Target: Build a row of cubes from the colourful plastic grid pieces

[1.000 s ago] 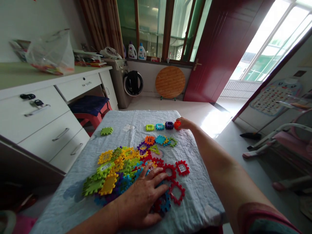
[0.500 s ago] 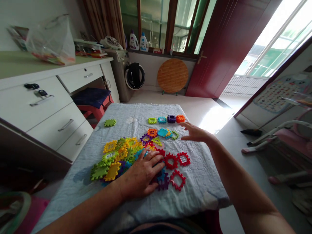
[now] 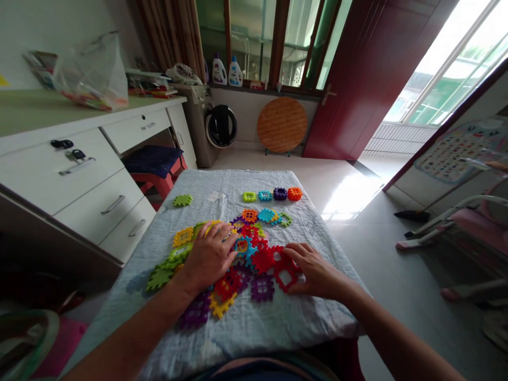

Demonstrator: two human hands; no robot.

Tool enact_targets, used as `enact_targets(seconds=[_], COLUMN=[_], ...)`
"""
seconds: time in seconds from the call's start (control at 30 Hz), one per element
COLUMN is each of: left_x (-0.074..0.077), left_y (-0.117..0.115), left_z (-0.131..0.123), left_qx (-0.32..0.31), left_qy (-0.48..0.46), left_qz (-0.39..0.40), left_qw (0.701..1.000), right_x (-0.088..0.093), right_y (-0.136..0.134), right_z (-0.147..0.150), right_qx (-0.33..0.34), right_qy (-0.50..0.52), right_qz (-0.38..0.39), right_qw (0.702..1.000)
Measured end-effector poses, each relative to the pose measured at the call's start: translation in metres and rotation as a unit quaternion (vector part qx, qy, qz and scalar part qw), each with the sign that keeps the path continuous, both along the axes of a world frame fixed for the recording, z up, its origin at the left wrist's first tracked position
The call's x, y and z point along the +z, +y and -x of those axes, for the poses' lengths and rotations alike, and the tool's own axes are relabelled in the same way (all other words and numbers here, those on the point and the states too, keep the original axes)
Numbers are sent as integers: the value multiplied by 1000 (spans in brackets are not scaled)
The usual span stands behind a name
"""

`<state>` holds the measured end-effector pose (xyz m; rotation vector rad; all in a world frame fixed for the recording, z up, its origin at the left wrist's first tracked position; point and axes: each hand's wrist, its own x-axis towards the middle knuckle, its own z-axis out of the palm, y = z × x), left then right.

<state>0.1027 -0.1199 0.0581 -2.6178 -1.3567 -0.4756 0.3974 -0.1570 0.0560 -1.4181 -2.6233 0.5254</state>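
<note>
A heap of flat, notched plastic building blocks (image 3: pixel 262 287) in several colours lies on the cloth-covered table. My left hand (image 3: pixel 212 256) rests over the left-middle of the heap, fingers stretched and slightly apart, covering yellow and green pieces. At the heap's right side, my right hand (image 3: pixel 313 269) has its thumb and fingers around the right edge of red window-frame blocks (image 3: pixel 286 277). Near the left fingertips sits a blue block with a window (image 3: pixel 243 246). Green blocks (image 3: pixel 159 278) spread out left of my left wrist.
Along the table's far side stand a lime block (image 3: pixel 249 197), a light-blue one (image 3: pixel 265 196), a dark purple one (image 3: pixel 280 194) and an orange one (image 3: pixel 295 193) in a row. A single green piece (image 3: pixel 182 200) lies far left. White drawers (image 3: pixel 115 203) flank the table.
My right hand has come down and nearer from the far right edge to the red blocks, which are now bunched together. My left hand has shifted left and away across the heap, uncovering blue and red pieces.
</note>
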Motion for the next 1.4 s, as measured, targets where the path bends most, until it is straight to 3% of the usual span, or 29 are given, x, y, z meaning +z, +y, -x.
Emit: enact_targets(seconds=[0.17, 0.3, 0.43, 0.63, 0.87, 1.03, 1.17, 1.27, 1.4], left_x=[4, 11, 3, -12, -2, 15, 23, 11, -18], left_y=[-2, -22, -44, -44, -36, -7, 38, 64, 74], left_z=[14, 15, 6, -4, -9, 11, 52, 82, 99], left_qx=[0, -54, -80, -67, -62, -63, 28, 101, 124], left_qy=[-38, -6, 32, 40, -6, -81, -153, -194, -228], left_qz=[6, 62, 114, 108, 76, 54, 74, 135, 249], left_qw=[999, 997, 990, 991, 995, 993, 985, 966, 933], right_x=[4, 8, 10, -11, -27, -22, -19, -20, -18], right_y=[20, 31, 39, 53, 64, 58, 49, 46, 43], right_z=[23, 38, 42, 36, 19, 23, 35, 43, 44], right_qx=[-29, -84, -78, -135, -156, -101, -19, 19, 46], right_qy=[-25, -37, 37, 188, 225, 214, 182, 161, 154], right_qz=[-34, -46, -80, -132, -146, -136, -114, -94, -70], right_qw=[999, 995, 993, 964, 951, 962, 977, 982, 985])
